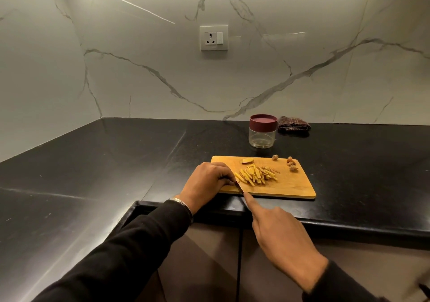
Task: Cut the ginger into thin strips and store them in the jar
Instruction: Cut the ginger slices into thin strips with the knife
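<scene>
Your wooden cutting board is a flat rectangle with rounded corners and a smooth honey-coloured face, lying near the front edge of the glossy black stone counter. On it the ginger strips lie in a loose heap of pale yellow sticks, just right of your left hand. An uncut slab of ginger sits at the board's far edge, and a few knobbly brown trimmings lie near the far right corner.

Your left hand has its fingers curled down on the board's left end; whatever they pinch is hidden beneath them, so I cannot tell if they grip a piece. Your right hand is wrapped round the knife, forefinger stretched along its spine. The handle is buried in your palm, and only a thin dark sliver of blade shows between the two hands.

Beyond the board stands the jar, a squat clear plastic cylinder that looks empty, its ribbed maroon lid on top. Just right of it lies a crumpled dark checked cloth. Behind them a white marble wall with grey veins carries a socket. Your black sleeves run out of view at the bottom.
</scene>
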Action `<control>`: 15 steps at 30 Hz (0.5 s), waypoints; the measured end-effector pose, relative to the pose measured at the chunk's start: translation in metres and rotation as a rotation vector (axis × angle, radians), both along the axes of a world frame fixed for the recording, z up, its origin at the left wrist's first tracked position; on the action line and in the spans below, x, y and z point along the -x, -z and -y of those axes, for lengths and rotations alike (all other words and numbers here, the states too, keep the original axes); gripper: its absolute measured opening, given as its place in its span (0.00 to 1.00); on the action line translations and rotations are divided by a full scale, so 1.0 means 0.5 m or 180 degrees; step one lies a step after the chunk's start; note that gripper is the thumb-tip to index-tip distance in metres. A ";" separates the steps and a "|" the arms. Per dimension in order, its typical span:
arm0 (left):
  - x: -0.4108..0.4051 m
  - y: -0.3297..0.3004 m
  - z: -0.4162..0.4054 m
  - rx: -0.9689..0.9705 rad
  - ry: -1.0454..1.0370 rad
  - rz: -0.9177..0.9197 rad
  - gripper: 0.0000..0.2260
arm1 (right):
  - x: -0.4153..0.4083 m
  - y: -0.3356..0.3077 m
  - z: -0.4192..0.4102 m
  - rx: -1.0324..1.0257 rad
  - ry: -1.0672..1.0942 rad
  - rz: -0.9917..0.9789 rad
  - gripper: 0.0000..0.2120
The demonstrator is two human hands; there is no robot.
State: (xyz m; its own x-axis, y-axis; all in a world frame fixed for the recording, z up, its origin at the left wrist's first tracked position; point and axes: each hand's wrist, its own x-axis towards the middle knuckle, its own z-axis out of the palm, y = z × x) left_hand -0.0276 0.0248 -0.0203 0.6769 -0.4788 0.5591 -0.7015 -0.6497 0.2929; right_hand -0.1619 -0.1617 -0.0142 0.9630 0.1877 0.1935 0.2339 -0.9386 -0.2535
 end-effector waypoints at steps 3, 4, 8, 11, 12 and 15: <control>0.005 0.003 0.000 -0.0001 -0.0004 0.0025 0.04 | 0.013 -0.003 -0.001 0.0307 0.0225 0.0054 0.31; 0.005 0.004 0.000 -0.0010 -0.0012 0.0045 0.04 | 0.016 -0.003 -0.003 0.0360 0.0280 0.0073 0.31; 0.007 0.004 -0.001 0.0000 -0.0015 0.0074 0.04 | 0.015 0.002 -0.001 0.0282 0.0356 0.0175 0.31; 0.006 0.005 -0.001 0.0008 -0.0014 0.0107 0.03 | -0.002 0.008 -0.004 0.0025 0.0251 0.0206 0.29; 0.006 0.006 0.000 0.0005 -0.0017 0.0116 0.03 | -0.008 0.007 -0.006 -0.0042 0.0199 0.0206 0.28; 0.006 0.007 0.000 0.0045 -0.0038 0.0126 0.03 | -0.031 0.003 -0.010 -0.0255 0.0065 0.0144 0.26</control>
State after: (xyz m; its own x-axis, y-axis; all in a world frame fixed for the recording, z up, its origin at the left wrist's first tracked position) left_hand -0.0306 0.0250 -0.0239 0.6597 -0.4628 0.5921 -0.7050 -0.6540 0.2742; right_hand -0.1466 -0.1566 -0.0156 0.9564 0.1504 0.2504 0.2278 -0.9205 -0.3175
